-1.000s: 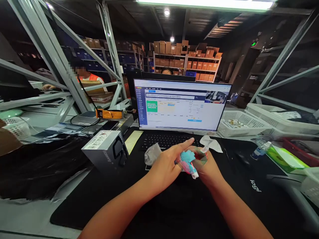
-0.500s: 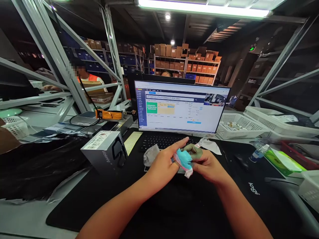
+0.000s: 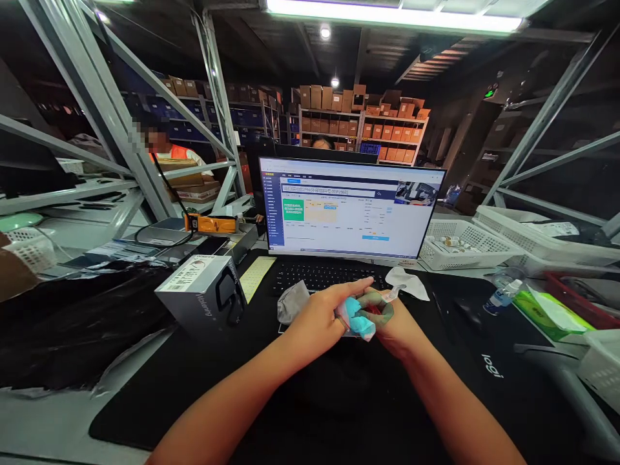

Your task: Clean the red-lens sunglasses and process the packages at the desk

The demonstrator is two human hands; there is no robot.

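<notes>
In front of the keyboard [image 3: 314, 276], my left hand [image 3: 322, 318] is closed around a crumpled blue and pink cloth [image 3: 359, 320]. My right hand [image 3: 400, 326] is closed at the cloth's right side, by a greenish, curved, ring-like thing [image 3: 382, 313] whose kind I cannot make out. Its fingers are partly hidden and smeared, and a little red shows between the hands. A grey pouch [image 3: 293, 302] lies just left of my left hand. Beyond my right hand is a white cloth-like piece [image 3: 409, 284].
A grey printed box [image 3: 203, 297] stands left, beside black plastic wrapping [image 3: 72, 323]. Behind the keyboard is a monitor [image 3: 339, 223]. White baskets [image 3: 465, 258], a small bottle [image 3: 502, 298] and a green tissue pack [image 3: 547, 316] are on the right. Co-workers sit beyond.
Both hands stay together while the cloth is bunched differently, its white-tipped end no longer hanging down. The greenish thing now shows as a curved loop beside my right hand.
</notes>
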